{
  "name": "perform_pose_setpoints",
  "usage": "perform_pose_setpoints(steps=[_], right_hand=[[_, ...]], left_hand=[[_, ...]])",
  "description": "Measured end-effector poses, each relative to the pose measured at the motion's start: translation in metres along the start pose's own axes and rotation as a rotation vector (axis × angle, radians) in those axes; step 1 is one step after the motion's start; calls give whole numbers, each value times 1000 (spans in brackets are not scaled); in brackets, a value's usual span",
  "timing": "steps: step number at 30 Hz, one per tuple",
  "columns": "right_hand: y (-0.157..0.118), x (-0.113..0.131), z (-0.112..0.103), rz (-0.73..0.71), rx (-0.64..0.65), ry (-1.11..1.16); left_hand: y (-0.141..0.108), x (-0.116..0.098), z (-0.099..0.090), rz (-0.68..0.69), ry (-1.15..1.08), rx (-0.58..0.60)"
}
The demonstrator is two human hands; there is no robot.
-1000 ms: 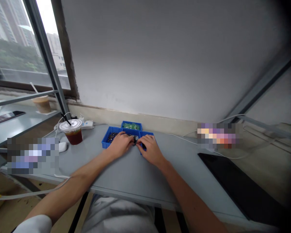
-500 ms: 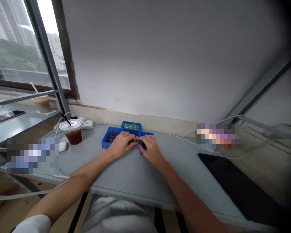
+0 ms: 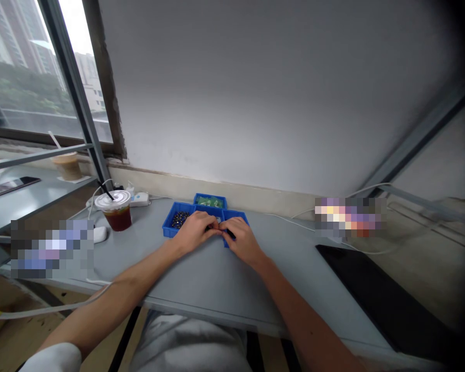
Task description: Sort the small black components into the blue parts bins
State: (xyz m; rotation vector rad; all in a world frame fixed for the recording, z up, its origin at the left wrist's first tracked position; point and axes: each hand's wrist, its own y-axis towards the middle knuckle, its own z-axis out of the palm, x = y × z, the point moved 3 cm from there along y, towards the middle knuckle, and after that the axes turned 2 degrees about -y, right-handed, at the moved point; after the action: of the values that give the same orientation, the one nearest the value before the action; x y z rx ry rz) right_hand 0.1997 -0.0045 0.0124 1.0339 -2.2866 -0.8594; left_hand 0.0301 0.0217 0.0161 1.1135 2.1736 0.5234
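The left hand (image 3: 196, 232) and right hand (image 3: 242, 241) meet in a narrow grip, contents mostly hidden, a thin black piece (image 3: 230, 234) showing by the right hand, over blue plastic compartment trays (image 3: 169, 226) near the far edge of the grey counter (image 3: 201, 279).

Item between left hand (image 3: 196, 232) and right hand (image 3: 242, 242) mostly hidden by fingers, can't tell what it is. Dark bits (image 3: 179, 220) in blue bin (image 3: 166, 227) too small to identify; same for green stuff (image 3: 209, 202) in back bin (image 3: 210, 195). Pixelated patches (image 3: 52, 248) lower left and (image 3: 350, 217) right of centre unreadable. Black panel (image 3: 372, 294) cut off at lower right.
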Motion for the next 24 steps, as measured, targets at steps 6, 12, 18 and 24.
perform_pose_setpoints(steps=[6, 12, 18, 24], right_hand=[[0, 1, -3, -17, -36, 80], [1, 1, -5, -29, -19, 68], [0, -1, -4, 3, -10, 51], [0, -4, -4, 22, 23, 21]], left_hand=[[0, -2, -3, -16, -18, -28], [0, 0, -4, -64, -31, -45], [-1, 2, -3, -62, -11, -14], [0, 1, -2, -85, 34, 34]])
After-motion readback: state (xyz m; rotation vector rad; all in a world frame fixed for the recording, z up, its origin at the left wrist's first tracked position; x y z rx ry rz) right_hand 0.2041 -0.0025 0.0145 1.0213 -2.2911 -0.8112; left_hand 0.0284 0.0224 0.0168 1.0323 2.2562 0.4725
